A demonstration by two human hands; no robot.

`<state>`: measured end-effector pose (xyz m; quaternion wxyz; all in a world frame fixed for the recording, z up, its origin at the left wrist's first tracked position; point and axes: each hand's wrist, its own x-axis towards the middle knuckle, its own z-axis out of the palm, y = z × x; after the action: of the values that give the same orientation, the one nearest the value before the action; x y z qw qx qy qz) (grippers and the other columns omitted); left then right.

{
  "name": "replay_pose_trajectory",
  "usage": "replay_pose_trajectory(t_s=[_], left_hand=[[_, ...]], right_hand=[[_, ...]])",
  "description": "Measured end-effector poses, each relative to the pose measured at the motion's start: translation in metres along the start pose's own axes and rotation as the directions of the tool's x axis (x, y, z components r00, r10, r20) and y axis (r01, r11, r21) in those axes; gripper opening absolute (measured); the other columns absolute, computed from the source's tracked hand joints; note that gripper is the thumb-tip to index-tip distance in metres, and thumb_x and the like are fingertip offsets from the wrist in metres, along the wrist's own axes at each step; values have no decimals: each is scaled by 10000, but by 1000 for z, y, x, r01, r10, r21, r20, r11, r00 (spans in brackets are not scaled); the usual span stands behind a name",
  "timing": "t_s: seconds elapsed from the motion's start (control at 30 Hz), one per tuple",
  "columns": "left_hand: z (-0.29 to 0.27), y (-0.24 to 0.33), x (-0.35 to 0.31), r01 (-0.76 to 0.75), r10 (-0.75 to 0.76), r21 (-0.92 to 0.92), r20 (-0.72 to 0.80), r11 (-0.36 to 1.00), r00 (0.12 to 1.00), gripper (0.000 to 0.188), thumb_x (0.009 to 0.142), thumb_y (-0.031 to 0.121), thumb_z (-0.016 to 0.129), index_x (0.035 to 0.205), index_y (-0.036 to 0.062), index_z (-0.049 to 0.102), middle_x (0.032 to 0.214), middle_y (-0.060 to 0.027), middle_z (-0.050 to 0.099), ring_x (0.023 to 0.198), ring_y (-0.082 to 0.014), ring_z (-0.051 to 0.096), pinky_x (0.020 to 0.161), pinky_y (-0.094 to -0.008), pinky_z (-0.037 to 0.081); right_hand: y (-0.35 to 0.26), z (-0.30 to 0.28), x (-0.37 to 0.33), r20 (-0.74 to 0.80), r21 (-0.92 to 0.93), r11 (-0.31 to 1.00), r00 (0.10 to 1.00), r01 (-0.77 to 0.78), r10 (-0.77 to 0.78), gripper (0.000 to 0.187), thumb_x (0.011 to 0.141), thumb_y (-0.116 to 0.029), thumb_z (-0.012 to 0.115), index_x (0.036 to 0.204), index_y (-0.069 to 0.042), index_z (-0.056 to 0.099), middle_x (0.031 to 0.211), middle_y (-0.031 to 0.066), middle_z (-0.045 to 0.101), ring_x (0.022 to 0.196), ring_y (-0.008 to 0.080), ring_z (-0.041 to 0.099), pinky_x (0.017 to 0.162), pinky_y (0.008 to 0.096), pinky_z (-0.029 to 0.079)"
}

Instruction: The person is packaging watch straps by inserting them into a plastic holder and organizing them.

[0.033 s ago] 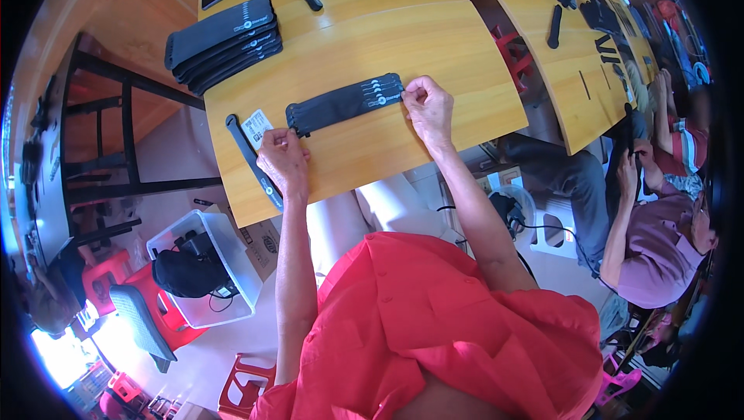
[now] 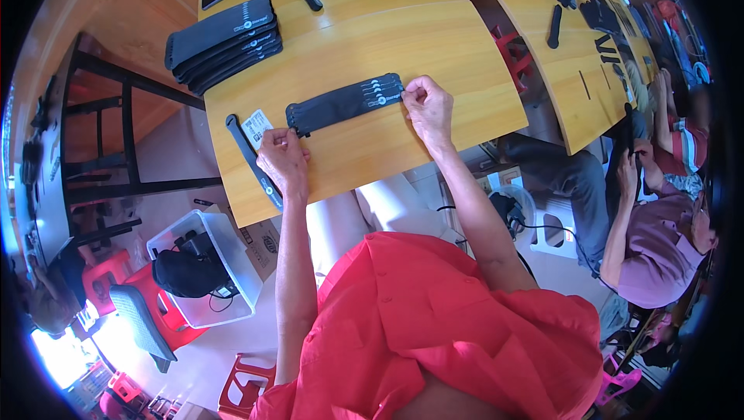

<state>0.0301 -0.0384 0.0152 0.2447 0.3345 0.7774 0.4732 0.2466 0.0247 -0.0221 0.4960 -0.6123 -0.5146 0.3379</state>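
Black strap bundle (image 2: 341, 107) lies between left hand (image 2: 284, 160) and right hand (image 2: 429, 111) — both pinching its ends.

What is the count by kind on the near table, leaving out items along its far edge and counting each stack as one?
Band stacks: 2 (left black stack; front black stack between left hand and right hand)
Loose black band: 1
White tag: 1
Total: 4

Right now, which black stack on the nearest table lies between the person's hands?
The smaller, flatter stack, spanning from the left hand to the right hand; the taller stack sits farther back on the table, touched by neither.
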Motion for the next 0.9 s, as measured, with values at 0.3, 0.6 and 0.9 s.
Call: replay_pose_trajectory(t_s=[0.3, 0.6, 0.9], left_hand=[[1, -3, 3, -2, 2, -6, 11, 1000, 1000, 88, 792, 45, 597, 765, -28, 556, 596, -81, 586, 421, -126, 559, 375, -251, 429], [-16, -6, 6, 28, -24, -128, 35, 991, 999, 92, 835, 55, 552, 821, -29, 583, 615, -71, 586, 439, -122, 557, 412, -245, 448], [0, -5, -19, -620, 539, 520, 319, 588, 779, 535, 879, 268, 507, 1315, -2, 356, 1334, -181, 396, 1239, -278, 387, 1019, -491, 266]], right_hand=[[1, -2, 5, 48, -109, 993, 998, 45, -40, 69, 746, 47, 603, 752, -13, 569, 567, 7, 515, 451, 53, 473, 366, 205, 409], [-15, -13, 2, 78, 108, 980, 985, -165, 157, 56, 715, 7, 597, 754, -21, 567, 603, 81, 570, 521, 169, 561, 507, 299, 441], [-33, 17, -32, 140, -442, 709, 823, 550, -551, 260, 794, -123, 592, 1021, -5, 547, 1051, 162, 552, 991, 294, 535, 852, 416, 414]])
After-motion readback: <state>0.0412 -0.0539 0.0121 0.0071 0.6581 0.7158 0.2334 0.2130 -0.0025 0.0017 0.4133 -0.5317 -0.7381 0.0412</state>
